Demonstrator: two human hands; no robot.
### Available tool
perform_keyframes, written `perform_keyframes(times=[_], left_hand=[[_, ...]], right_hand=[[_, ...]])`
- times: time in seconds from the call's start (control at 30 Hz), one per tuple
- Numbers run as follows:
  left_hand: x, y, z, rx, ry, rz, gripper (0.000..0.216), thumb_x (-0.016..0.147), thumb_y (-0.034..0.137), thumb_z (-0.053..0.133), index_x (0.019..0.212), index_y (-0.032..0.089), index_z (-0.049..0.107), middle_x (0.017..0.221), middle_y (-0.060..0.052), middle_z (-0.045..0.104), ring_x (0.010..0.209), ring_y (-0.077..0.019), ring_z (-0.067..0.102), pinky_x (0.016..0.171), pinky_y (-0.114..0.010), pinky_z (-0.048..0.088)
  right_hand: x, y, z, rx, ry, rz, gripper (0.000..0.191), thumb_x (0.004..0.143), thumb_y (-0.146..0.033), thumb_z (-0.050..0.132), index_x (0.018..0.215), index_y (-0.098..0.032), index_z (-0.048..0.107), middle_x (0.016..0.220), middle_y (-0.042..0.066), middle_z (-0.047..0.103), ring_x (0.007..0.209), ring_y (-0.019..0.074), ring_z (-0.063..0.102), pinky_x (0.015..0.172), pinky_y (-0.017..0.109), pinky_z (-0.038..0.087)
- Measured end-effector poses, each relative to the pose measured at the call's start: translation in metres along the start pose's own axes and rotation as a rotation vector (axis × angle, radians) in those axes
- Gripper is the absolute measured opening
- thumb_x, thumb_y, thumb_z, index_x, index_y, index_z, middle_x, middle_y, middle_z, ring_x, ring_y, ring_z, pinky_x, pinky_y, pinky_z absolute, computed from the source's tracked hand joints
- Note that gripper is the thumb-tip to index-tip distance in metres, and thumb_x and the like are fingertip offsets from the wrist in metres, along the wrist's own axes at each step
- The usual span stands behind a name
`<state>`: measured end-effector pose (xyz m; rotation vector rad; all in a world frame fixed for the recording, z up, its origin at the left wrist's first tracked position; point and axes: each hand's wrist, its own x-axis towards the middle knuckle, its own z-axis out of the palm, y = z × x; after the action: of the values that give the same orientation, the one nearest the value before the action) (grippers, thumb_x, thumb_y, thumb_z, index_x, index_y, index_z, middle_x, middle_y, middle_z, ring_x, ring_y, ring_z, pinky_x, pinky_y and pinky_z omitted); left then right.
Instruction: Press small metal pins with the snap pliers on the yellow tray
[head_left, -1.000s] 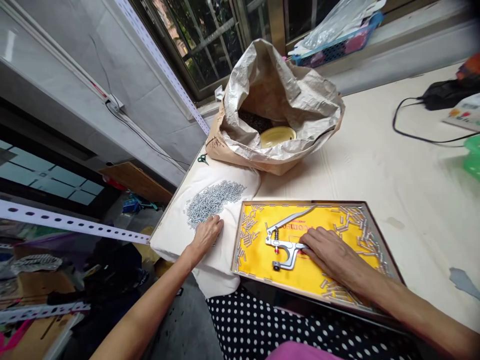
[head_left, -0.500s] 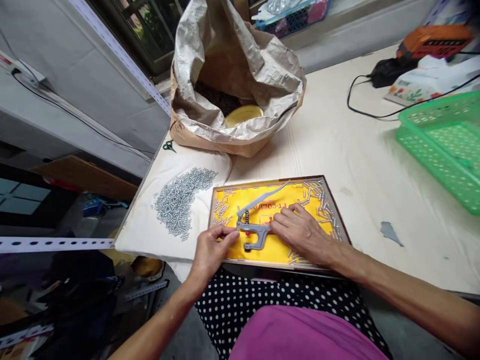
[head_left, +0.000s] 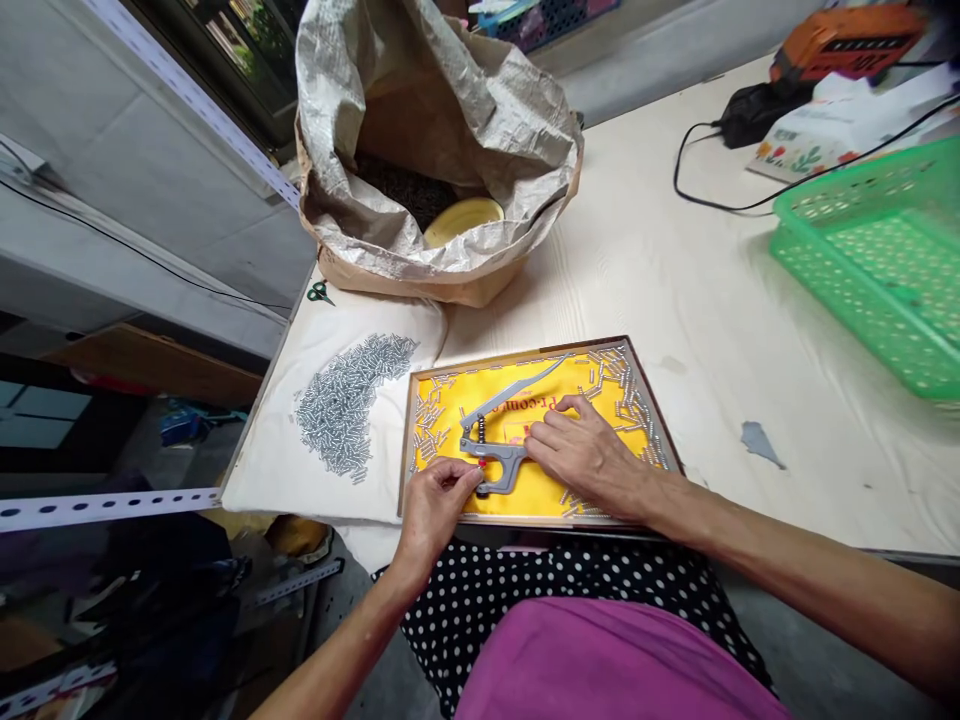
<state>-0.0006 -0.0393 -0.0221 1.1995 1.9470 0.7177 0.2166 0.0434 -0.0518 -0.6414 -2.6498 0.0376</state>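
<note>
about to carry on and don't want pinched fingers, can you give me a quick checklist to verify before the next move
1. Right hand on the snap pliers: ok, fingers closed at the rear of the frame.
2. Upper handle raised: ok, angled well away from the frame.
3. Left hand clear of the pliers' working end: not ok, thumb and fingertips are right beside it.
4. Small piece between the left fingertips: cannot tell, too small to see.
5. Small metal pieces close by: ok, piled on the white cloth left of the tray.
6. Scissors out of the way: ok, lying beyond the pile.
</note>
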Motion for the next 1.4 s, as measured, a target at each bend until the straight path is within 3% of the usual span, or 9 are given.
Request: perform_keyframes(times=[0.23,0.47,0.7,0.9,0.93,1.0,1.1,1.27,1.4], left_hand=[[0.007,0.0,-0.002,0.043,-0.05,-0.047,0.027,0.073,0.041,0.067,0.068,0.015,0.072,0.071,-0.005,0.07,0.068,-0.0172,0.063,0.065,-0.026,0.048],[0.005,0.002,-0.001,0.134,-0.029,0.052,0.024,0.074,0.039,0.066,0.066,0.017,0.071,0.076,-0.006,0.071,0.074,-0.0178,0.065,0.072,-0.028,0.049],[0.013,0.005,-0.004,-0.044,-0.189,-0.361,0.028,0.069,0.041,0.076,0.072,0.014,0.069,0.053,0.0,0.063,0.047,-0.0113,0.056,0.052,-0.022,0.045],[0.011,0.015,-0.004,-0.048,-0.163,-0.399,0.021,0.071,0.033,0.076,0.069,0.013,0.068,0.049,0.001,0.062,0.044,-0.009,0.054,0.049,-0.019,0.042],[0.011,0.014,-0.004,-0.046,-0.163,-0.398,0.021,0.071,0.032,0.076,0.07,0.013,0.068,0.049,0.001,0.062,0.044,-0.009,0.054,0.049,-0.019,0.042],[0.01,0.013,-0.004,-0.044,-0.16,-0.394,0.022,0.071,0.033,0.077,0.071,0.013,0.069,0.049,0.001,0.062,0.045,-0.009,0.054,0.049,-0.019,0.042],[0.01,0.01,-0.004,-0.048,-0.153,-0.384,0.023,0.07,0.034,0.077,0.071,0.012,0.069,0.05,0.001,0.062,0.045,-0.0094,0.055,0.05,-0.02,0.043],[0.009,0.011,-0.003,-0.046,-0.143,-0.4,0.02,0.073,0.03,0.075,0.071,0.012,0.067,0.05,0.001,0.062,0.045,-0.0094,0.055,0.05,-0.02,0.044],[0.009,0.015,-0.003,-0.036,-0.138,-0.406,0.018,0.074,0.027,0.075,0.07,0.013,0.066,0.049,0.002,0.062,0.045,-0.009,0.055,0.05,-0.02,0.044]], right_hand=[[0.001,0.0,0.011,0.031,-0.012,0.028,0.03,0.1,-0.01,0.036,0.086,-0.017,0.062,0.081,0.003,0.064,0.075,0.0176,0.047,0.085,0.039,0.027],[0.002,0.0,0.011,0.009,-0.096,0.024,0.028,0.099,-0.009,0.035,0.088,-0.018,0.06,0.082,0.003,0.063,0.074,0.0177,0.045,0.082,0.038,0.025],[0.003,-0.001,0.013,0.038,-0.105,0.03,0.028,0.1,-0.011,0.035,0.087,-0.018,0.059,0.081,0.002,0.062,0.074,0.0177,0.044,0.082,0.039,0.026],[0.005,0.004,0.004,0.11,-0.152,0.099,0.015,0.098,-0.024,0.049,0.097,-0.018,0.063,0.101,0.008,0.065,0.093,0.022,0.052,0.087,0.042,0.032],[0.006,0.007,0.001,0.122,-0.135,0.127,0.018,0.095,-0.032,0.055,0.103,-0.018,0.063,0.114,0.012,0.063,0.102,0.0252,0.051,0.089,0.044,0.033],[0.009,0.015,-0.003,0.128,-0.094,0.171,0.048,0.086,-0.048,0.066,0.121,-0.016,0.057,0.138,0.019,0.049,0.122,0.0335,0.044,0.095,0.049,0.034],[0.016,0.03,-0.004,0.095,-0.108,0.183,0.084,0.073,-0.062,0.074,0.136,-0.013,0.047,0.147,0.025,0.039,0.133,0.0414,0.033,0.103,0.059,0.03],[0.027,0.044,-0.001,0.106,-0.263,0.111,0.09,0.06,-0.065,0.081,0.129,-0.014,0.053,0.125,0.018,0.058,0.12,0.0409,0.046,0.101,0.06,0.034],[0.029,0.04,-0.007,0.085,-0.272,0.093,0.078,0.068,-0.056,0.079,0.13,-0.018,0.053,0.113,0.011,0.062,0.108,0.032,0.053,0.102,0.056,0.034]])
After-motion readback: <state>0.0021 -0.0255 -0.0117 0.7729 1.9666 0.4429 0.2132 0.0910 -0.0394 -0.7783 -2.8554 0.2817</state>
